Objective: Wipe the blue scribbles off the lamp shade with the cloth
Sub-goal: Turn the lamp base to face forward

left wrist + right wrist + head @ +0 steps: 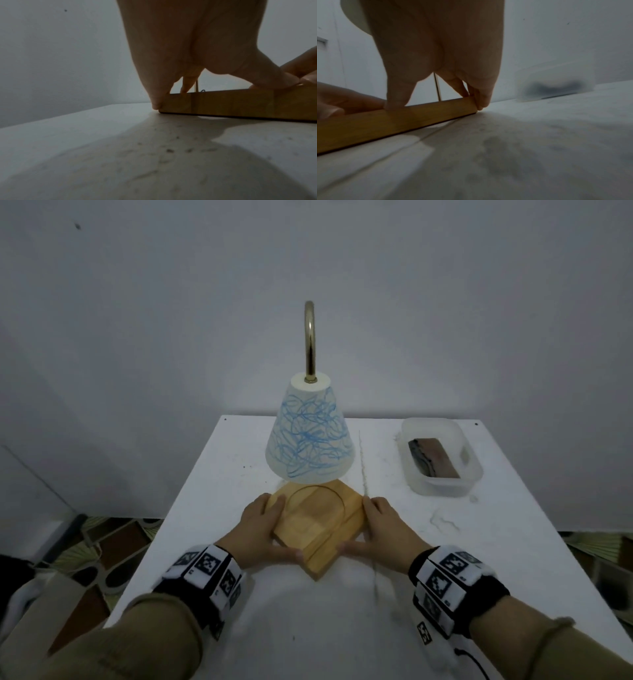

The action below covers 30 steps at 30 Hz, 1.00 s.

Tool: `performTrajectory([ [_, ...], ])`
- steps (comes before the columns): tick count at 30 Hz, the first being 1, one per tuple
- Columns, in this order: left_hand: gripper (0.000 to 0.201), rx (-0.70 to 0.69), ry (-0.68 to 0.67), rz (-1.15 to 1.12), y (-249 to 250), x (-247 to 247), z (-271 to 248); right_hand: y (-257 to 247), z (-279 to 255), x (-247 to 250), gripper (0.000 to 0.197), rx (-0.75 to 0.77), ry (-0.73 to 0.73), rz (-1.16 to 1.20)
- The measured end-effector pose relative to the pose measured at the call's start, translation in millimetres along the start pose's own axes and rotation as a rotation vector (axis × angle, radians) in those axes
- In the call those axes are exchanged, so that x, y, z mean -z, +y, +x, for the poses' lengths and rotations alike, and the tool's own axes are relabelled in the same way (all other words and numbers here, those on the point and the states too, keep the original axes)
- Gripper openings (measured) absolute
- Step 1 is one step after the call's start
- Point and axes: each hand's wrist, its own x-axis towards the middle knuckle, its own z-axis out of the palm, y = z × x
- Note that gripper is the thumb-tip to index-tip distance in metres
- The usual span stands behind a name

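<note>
The lamp's white cone shade (310,436), covered in blue scribbles, hangs from a curved brass arm (309,340) over a square wooden base (318,525) on the white table. My left hand (270,525) grips the base's left edge, thumb on the near side. On the opposite edge my right hand (363,525) holds the base the same way. A dark folded cloth (433,457) lies in a clear plastic container at the right, away from both hands. The left wrist view shows fingers (187,81) on the base (240,104); the right wrist view shows fingers (399,97) on it (393,121).
The clear container (442,491) stands at the table's back right, blurred in the right wrist view (556,86). A thin pale cord (362,467) runs along the table (342,628) right of the lamp. A grey wall stands close behind. Patterned floor shows at both sides.
</note>
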Motion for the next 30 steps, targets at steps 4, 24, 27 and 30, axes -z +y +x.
performTrajectory([
  [4, 0.16, -0.041, -0.066, 0.038, 9, -1, -4, 4, -29, -4, 0.08, -0.033, 0.046, -0.025],
  [24, 0.097, -0.052, 0.008, -0.203, 34, -42, -57, -19, -99, -18, 0.042, -0.17, 0.076, 0.057],
  [27, 0.098, -0.058, -0.018, -0.19, 35, -43, -56, -15, -98, -12, 0.031, -0.177, 0.064, 0.045],
  [30, 0.096, -0.061, -0.023, -0.147, 35, -40, -54, -13, -97, -6, 0.031, -0.177, 0.049, -0.018],
])
